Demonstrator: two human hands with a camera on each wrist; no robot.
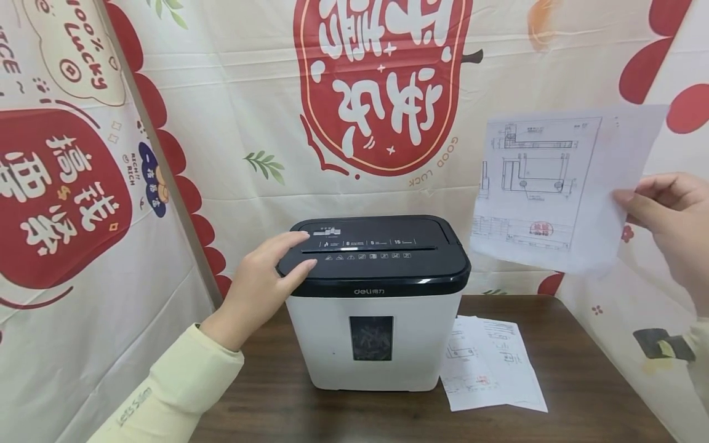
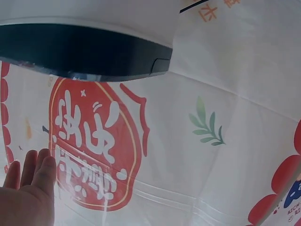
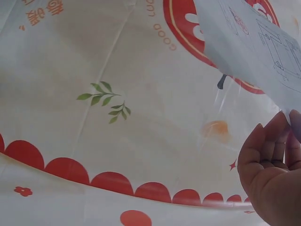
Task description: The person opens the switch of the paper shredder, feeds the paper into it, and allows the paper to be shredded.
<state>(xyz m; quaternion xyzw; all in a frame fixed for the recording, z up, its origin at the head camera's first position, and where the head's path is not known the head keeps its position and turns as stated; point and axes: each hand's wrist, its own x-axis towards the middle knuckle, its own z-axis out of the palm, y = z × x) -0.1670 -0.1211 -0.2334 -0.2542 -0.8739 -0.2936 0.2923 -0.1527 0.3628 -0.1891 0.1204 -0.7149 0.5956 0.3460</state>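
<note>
A paper shredder [image 1: 382, 338] with a white bin and black top stands on the table; shredded bits show through its small front window. My left hand [image 1: 266, 280] is at the top's left end, thumb and fingers spread, fingertips near the slide switch [image 1: 327, 232]. Whether they touch the lid I cannot tell. In the left wrist view this hand [image 2: 33, 188] shows relaxed fingers with nothing in them. Up at the right, my right hand [image 1: 670, 215] pinches the edge of a printed drawing sheet [image 1: 532, 209] with a red stamp. The right wrist view shows the same pinch on the sheet [image 3: 263, 52].
Several more drawing sheets [image 1: 493, 369] lie overlapping on the brown table [image 1: 576, 369], right beside the shredder. Printed cloth [image 1: 238, 111] with red patterns hangs behind and on both sides. The feed slot [image 1: 368, 249] runs across the shredder's top.
</note>
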